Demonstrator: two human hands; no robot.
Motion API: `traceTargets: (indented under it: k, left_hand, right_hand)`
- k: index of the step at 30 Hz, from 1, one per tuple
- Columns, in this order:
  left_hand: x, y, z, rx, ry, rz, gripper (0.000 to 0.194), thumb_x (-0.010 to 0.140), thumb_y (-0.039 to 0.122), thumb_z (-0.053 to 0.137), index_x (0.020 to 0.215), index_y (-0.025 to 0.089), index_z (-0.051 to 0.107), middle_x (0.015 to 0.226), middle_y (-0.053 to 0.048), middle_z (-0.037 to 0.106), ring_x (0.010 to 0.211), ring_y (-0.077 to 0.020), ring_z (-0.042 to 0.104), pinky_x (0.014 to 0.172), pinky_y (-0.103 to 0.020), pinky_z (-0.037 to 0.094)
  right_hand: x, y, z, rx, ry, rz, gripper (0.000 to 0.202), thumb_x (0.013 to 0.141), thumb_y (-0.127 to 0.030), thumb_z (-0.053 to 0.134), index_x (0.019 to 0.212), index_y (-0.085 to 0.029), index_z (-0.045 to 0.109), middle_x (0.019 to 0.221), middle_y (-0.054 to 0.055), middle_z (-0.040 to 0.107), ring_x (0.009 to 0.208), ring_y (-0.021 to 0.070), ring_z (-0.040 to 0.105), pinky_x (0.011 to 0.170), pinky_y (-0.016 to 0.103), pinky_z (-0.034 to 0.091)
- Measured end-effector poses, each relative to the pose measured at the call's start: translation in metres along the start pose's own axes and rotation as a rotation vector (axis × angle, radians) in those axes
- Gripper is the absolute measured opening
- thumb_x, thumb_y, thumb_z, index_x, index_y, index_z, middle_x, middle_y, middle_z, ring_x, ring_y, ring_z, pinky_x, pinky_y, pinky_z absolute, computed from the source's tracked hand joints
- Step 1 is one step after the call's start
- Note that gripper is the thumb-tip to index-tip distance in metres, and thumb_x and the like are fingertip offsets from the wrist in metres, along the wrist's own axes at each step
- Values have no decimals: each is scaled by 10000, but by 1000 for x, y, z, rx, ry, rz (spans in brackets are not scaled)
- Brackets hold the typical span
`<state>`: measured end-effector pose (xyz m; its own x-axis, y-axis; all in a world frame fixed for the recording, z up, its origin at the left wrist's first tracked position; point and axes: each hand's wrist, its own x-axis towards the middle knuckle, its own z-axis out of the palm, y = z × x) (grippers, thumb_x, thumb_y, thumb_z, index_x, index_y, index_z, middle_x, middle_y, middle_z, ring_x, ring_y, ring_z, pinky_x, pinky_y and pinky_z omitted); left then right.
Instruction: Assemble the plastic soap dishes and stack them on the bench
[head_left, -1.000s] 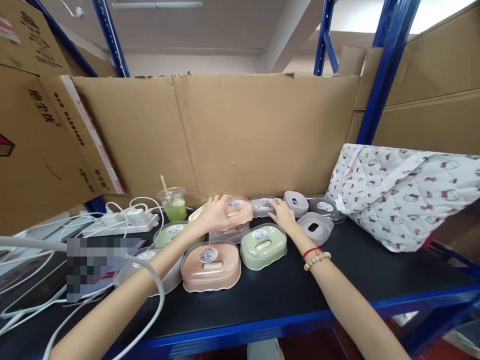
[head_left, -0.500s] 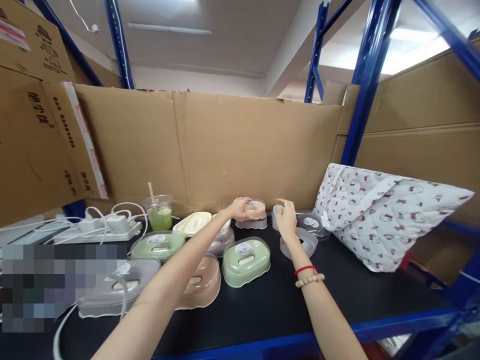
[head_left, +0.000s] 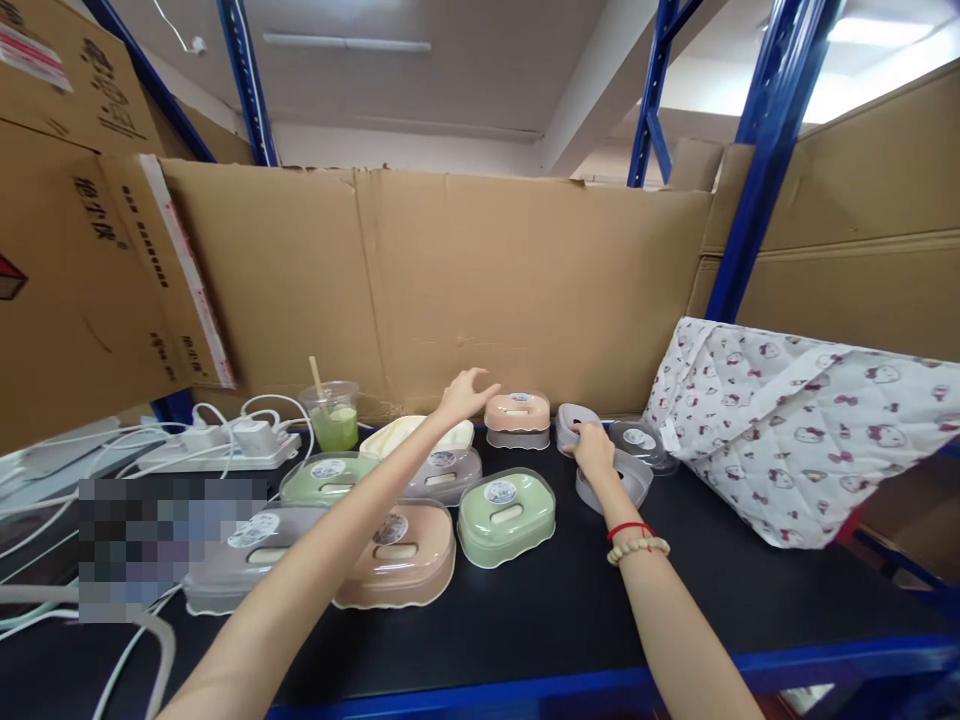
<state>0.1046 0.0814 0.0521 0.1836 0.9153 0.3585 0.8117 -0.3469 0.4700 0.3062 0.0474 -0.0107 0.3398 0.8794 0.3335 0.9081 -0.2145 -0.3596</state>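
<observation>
My left hand (head_left: 463,396) is raised with its fingers apart, holding nothing, just left of a peach soap box (head_left: 517,412). That soap box rests on top of a grey soap box base (head_left: 517,438). My right hand (head_left: 594,452), with a red string and a beaded bracelet at the wrist, has its fingers closed on the edge of a small grey soap box part (head_left: 573,420) that stands tilted. Beneath the right hand lies a wider grey piece (head_left: 632,480), partly hidden by the hand. A clear lid with a round label (head_left: 637,438) lies right beside it.
In front stand a green soap box (head_left: 507,540), a larger peach soap box (head_left: 420,570) and several others under clear lids. Back left are a cup of green drink (head_left: 335,425) and a power strip (head_left: 247,457) with cables. A patterned quilted bag (head_left: 795,430) leans at right.
My left hand has let go of the peach soap box and moved up and left from it. My right hand has moved down onto the grey part. The view has shifted slightly.
</observation>
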Motion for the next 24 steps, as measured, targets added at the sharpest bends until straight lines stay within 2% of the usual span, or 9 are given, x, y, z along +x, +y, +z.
traceTargets:
  k: [3,6,10,12,14,17,20,22,24]
  left_hand:
    - [-12,-14,-20,24,31,-89,433,860,383,406,1235,196,517,1294,-95,561,1198,-219,510,969,-314,398]
    - [-21,-31,-29,89,8,-194,400,776,391,536,1124,207,610,1243,-112,602,1193,-281,514,985,-382,376]
    - [-25,-57,-28,156,-50,-410,499,559,367,731,1000,140,675,1177,-234,614,1167,-438,497,948,-528,362]
    - [-27,-68,-26,146,-66,-493,573,494,350,765,1019,139,671,1180,-249,606,1146,-461,506,928,-543,372]
    - [-29,-75,-25,111,-64,-540,656,464,326,777,1083,156,644,1208,-237,593,1152,-444,509,932,-516,383]
    - [-32,-76,-27,35,-21,-565,813,441,287,778,1201,104,554,1266,-282,528,1203,-435,464,966,-489,364]
    - [-33,-70,-33,-63,55,-556,884,453,324,764,1250,67,479,1327,-320,441,1261,-454,382,997,-512,317]
    - [-34,-64,-40,-153,101,-531,830,509,393,723,1242,97,472,1348,-294,428,1275,-449,363,998,-519,310]
    - [-37,-57,-49,-274,117,-489,693,608,476,624,1197,134,495,1304,-245,496,1234,-417,433,964,-498,360]
  right_hand:
    - [-1,-1,-3,-8,23,-13,308,716,-170,656,1008,-262,686,1058,72,673,998,235,618,766,291,472]
    - [-4,-3,-5,-7,49,-8,316,771,-229,611,1082,-232,665,1107,98,660,1020,248,614,772,304,475]
    - [-9,-5,-10,-11,66,4,316,798,-258,570,1096,-203,662,1112,108,660,1019,252,615,781,312,476]
    - [-10,-7,-12,-18,60,13,274,790,-248,564,1033,-214,687,1050,93,680,975,249,632,763,313,481]
    - [-11,-9,-13,-27,54,15,245,781,-226,560,982,-228,701,1024,80,682,964,241,634,761,307,483]
    - [-13,-12,-13,-45,77,19,342,753,-252,606,1089,-215,658,1170,115,605,1089,262,572,829,322,466]
    - [-16,-14,-9,-78,48,67,517,735,-353,645,1216,-174,580,1280,189,497,1153,331,522,909,414,418]
    - [-16,-15,-7,-89,0,90,477,751,-374,632,1180,-166,608,1252,197,507,1076,336,577,917,453,400]
    - [-15,-15,-5,-80,-19,85,397,763,-360,621,1106,-163,653,1195,180,545,985,311,625,894,444,413]
